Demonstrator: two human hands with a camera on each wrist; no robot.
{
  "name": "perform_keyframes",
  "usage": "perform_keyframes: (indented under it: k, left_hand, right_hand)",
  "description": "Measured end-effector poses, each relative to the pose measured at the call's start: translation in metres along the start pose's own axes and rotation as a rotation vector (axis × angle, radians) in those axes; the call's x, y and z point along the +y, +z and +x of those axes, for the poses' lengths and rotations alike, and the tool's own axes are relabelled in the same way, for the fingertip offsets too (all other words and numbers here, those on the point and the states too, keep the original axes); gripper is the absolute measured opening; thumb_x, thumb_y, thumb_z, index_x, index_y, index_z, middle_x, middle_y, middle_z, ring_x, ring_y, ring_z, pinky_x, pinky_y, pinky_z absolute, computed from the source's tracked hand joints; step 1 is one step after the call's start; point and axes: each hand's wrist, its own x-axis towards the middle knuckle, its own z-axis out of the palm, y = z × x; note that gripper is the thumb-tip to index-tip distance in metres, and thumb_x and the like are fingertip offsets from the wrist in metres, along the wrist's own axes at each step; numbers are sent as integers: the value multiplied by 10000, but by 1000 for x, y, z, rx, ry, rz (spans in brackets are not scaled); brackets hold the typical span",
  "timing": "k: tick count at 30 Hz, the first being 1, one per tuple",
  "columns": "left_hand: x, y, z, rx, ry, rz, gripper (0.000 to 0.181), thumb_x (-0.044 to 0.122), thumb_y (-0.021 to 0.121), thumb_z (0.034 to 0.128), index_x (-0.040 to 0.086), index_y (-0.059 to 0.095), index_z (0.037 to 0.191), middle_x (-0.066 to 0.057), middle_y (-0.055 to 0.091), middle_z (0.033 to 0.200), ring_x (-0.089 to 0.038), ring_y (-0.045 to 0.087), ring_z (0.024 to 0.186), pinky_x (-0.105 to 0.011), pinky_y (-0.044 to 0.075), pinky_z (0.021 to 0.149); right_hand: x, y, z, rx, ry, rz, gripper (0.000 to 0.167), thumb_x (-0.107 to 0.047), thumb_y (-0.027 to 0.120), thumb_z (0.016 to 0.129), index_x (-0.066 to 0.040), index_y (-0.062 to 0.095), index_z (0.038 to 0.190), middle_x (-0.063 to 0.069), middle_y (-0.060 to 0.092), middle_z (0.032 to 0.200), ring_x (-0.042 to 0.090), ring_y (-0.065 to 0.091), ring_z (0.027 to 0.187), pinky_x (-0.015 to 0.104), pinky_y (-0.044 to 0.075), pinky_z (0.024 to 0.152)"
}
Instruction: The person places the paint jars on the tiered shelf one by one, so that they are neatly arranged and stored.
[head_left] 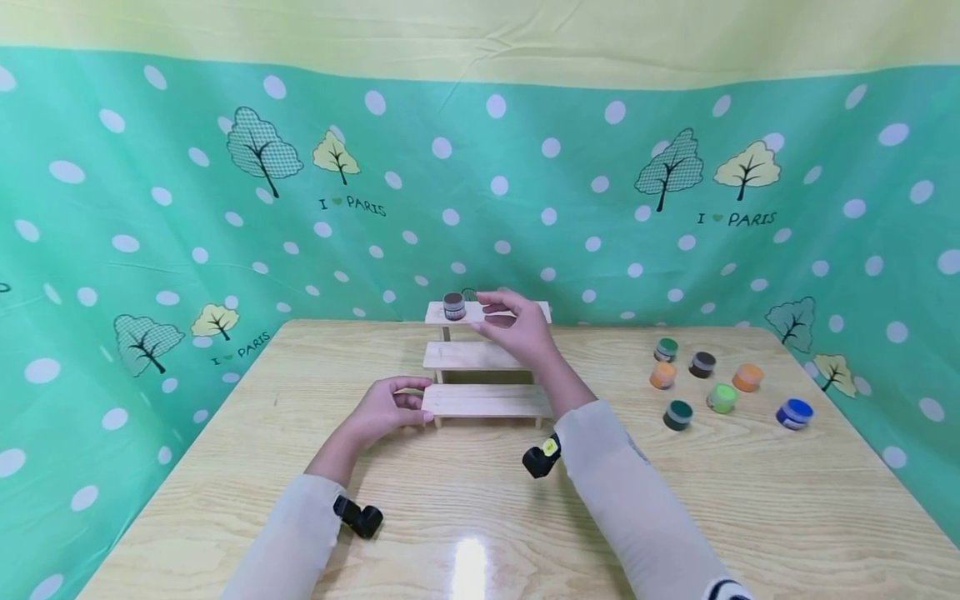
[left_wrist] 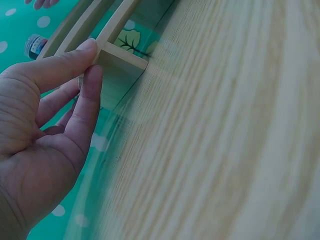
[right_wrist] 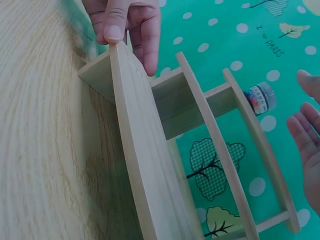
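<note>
A three-tier wooden shelf [head_left: 487, 402] stands on the table. My left hand [head_left: 390, 408] pinches the left end of its lowest board between thumb and fingers, as the left wrist view shows close up. On the top board, towards the left, sits a small paint jar [head_left: 453, 306] with a dark brown lid. Just right of that jar is my right hand [head_left: 519, 327], fingers spread apart with nothing between them. In the right wrist view a gap shows between the right hand [right_wrist: 311, 145] and the jar [right_wrist: 261, 98].
On the table's right lie several paint jars: two with dark green lids [head_left: 666, 348], two orange [head_left: 747, 377], one brown [head_left: 702, 364], one light green [head_left: 722, 397] and one blue [head_left: 794, 413]. A polka-dot curtain [head_left: 525, 183] hangs behind the table [head_left: 420, 500].
</note>
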Motion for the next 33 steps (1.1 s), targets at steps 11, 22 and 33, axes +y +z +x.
perform_keyframes:
  k: [11, 22, 33]
  left_hand:
    - [0, -2, 0, -18, 2, -26, 635, 7, 835, 738, 2, 569, 1314, -146, 651, 926, -210, 655, 800, -327, 576, 698]
    - [1, -2, -1, -18, 3, -11, 608, 29, 823, 762, 6, 573, 1316, -147, 660, 943, -216, 659, 802, -317, 568, 692]
    - [0, -1, 0, -1, -6, 5, 611, 30, 839, 734, 55, 602, 1297, -136, 662, 927, -228, 659, 794, -299, 557, 661]
  right_hand:
    - [-5, -13, -20, -36, -29, -5, 435, -26, 794, 805, 20, 648, 1211, 125, 622, 1174, 325, 609, 1065, 342, 518, 919]
    - [-34, -26, -51, -39, -67, -3, 395, 80, 743, 808, 104, 618, 1182, 264, 599, 1169, 404, 591, 1046, 493, 509, 911]
    - [-35, -47, -71, -35, -130, 28, 348, 129, 717, 805, 116, 633, 1142, 256, 599, 1119, 477, 564, 1014, 481, 528, 864]
